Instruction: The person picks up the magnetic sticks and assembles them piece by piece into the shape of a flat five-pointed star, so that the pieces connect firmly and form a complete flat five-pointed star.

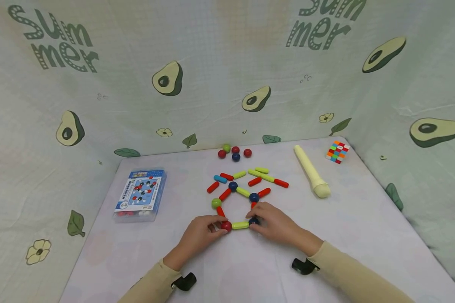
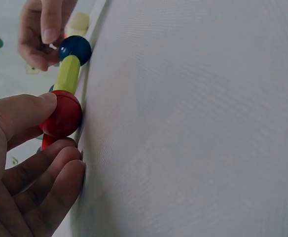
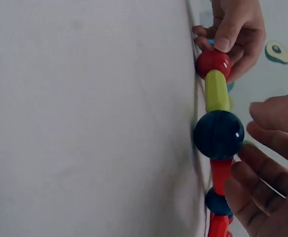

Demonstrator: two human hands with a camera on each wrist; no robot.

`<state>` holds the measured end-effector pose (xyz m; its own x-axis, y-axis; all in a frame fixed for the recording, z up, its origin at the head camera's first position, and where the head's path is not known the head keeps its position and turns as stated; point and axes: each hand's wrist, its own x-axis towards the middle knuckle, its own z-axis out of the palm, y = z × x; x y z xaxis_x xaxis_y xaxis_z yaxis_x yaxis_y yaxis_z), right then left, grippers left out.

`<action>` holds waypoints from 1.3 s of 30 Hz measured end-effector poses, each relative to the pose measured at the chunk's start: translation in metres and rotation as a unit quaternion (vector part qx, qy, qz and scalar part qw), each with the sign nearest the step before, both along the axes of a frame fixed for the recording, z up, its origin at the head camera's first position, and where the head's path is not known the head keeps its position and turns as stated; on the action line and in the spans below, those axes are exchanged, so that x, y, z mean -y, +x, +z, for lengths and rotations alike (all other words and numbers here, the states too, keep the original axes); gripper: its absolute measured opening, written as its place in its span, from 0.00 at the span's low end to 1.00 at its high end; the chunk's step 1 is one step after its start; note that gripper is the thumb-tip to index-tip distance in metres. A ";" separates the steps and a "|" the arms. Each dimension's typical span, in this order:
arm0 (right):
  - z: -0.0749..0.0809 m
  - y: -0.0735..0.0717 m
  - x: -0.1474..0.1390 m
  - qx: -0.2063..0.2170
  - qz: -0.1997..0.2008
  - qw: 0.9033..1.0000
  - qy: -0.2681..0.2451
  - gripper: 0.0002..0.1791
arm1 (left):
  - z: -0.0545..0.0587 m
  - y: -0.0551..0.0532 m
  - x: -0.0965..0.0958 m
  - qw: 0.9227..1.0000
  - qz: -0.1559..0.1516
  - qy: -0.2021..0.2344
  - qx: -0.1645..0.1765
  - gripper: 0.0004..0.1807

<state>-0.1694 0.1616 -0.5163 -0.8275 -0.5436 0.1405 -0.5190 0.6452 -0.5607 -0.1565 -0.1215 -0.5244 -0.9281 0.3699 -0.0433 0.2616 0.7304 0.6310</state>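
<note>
Magnetic balls and rods form a six-sided ring on the table in the head view. My left hand [image 1: 200,233] pinches the red ball [image 2: 65,116] at its near left corner, thumb on the ball's side. A yellow-green rod [image 1: 240,225] joins that ball to a dark blue ball [image 3: 219,134] at the near right. Around this blue ball my right hand [image 1: 274,223] lies with relaxed fingers; in the right wrist view its thumb stands apart from the ball and its fingertips are beside a red rod [image 3: 221,175]. A green ball [image 1: 216,203] marks the ring's left corner.
Several loose rods, among them a blue rod [image 1: 220,179], lie behind the ring. Farther back are several balls, including a green ball [image 1: 226,147]. A plastic box [image 1: 140,193] is at left; a pale yellow stick [image 1: 311,170] and a puzzle cube [image 1: 338,152] are at right.
</note>
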 end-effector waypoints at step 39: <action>-0.009 -0.050 -0.032 -0.067 -0.179 0.980 0.055 0.16 | -0.001 0.002 0.002 1.000 0.010 0.003 -0.003 0.19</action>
